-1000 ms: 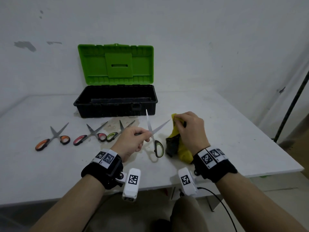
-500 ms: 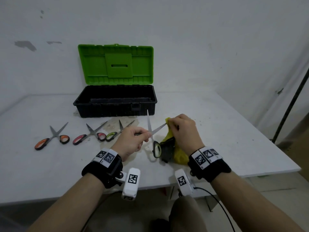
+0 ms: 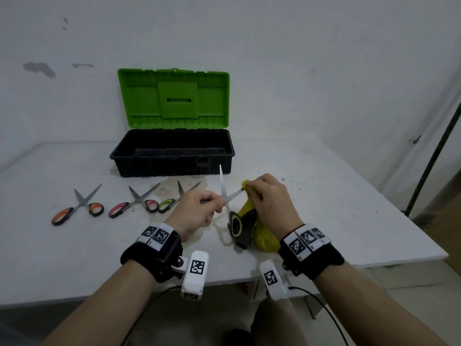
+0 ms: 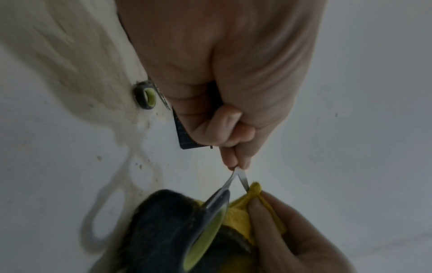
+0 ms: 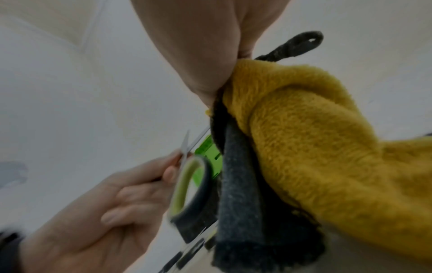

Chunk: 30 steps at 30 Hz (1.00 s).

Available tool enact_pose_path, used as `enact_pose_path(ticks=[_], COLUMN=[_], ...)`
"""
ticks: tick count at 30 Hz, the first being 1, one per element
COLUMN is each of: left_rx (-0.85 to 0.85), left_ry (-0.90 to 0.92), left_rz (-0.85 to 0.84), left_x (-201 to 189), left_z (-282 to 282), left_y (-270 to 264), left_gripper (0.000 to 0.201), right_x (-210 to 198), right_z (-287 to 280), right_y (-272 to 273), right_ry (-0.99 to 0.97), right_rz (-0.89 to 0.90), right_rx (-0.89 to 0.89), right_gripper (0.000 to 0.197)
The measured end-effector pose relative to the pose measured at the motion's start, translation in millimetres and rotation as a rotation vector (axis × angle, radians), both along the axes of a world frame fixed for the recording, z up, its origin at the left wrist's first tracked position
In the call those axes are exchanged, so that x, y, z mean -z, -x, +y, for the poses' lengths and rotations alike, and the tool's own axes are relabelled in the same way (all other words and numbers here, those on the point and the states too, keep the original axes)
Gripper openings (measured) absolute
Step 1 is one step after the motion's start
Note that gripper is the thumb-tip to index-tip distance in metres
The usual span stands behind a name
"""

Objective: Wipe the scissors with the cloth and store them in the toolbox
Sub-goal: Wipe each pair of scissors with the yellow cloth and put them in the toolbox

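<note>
While the left hand (image 3: 197, 211) is pinching the open scissors (image 3: 230, 203) near their pivot, just in front of the toolbox (image 3: 172, 156), the right hand (image 3: 272, 203) is gripping the yellow cloth (image 3: 264, 239) around one blade. Both blades are standing spread and bare, so a quick pull could be dragging fingers along an edge, or the light pinch could be slipping and dropping the scissors onto the surface (image 3: 336, 208).

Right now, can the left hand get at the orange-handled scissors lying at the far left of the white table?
Probably not yet: the left hand grips the green-handled scissors being wiped. The orange-handled scissors lie uncovered.
</note>
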State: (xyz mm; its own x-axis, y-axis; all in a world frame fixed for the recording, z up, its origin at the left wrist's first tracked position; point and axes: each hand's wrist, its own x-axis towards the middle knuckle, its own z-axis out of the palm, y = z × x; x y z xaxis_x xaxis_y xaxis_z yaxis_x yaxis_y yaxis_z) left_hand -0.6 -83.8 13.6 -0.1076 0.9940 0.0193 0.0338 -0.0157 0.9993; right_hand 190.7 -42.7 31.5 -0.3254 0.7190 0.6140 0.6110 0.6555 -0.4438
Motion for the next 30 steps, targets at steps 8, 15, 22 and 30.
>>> enact_pose_path(ticks=[8,15,22,30], left_rx=[-0.035,0.034,-0.017,0.025], left_ry=[-0.004,-0.068,-0.004,0.023], left_rz=[0.015,0.2,0.135,0.131], left_x=[-1.3,-3.7,0.8,-2.5], left_z=[4.5,-2.5,-0.9,-2.0], left_y=[-0.7,-3.5,1.1,-2.9], left_gripper=[0.009,0.01,0.012,0.011], right_x=[-7.2,-0.1,-8.5,5.3], right_z=[-12.0,-10.0,-4.5,-11.7], right_y=[-0.2,4.9,-6.7,5.0], right_ry=[-0.08,0.023,-0.019,0.04], right_rz=[-0.003,-0.167,-0.016,-0.212], right_rx=[-0.058,0.009,0.04,-0.008], right_gripper=[0.01,0.016,0.014,0.015])
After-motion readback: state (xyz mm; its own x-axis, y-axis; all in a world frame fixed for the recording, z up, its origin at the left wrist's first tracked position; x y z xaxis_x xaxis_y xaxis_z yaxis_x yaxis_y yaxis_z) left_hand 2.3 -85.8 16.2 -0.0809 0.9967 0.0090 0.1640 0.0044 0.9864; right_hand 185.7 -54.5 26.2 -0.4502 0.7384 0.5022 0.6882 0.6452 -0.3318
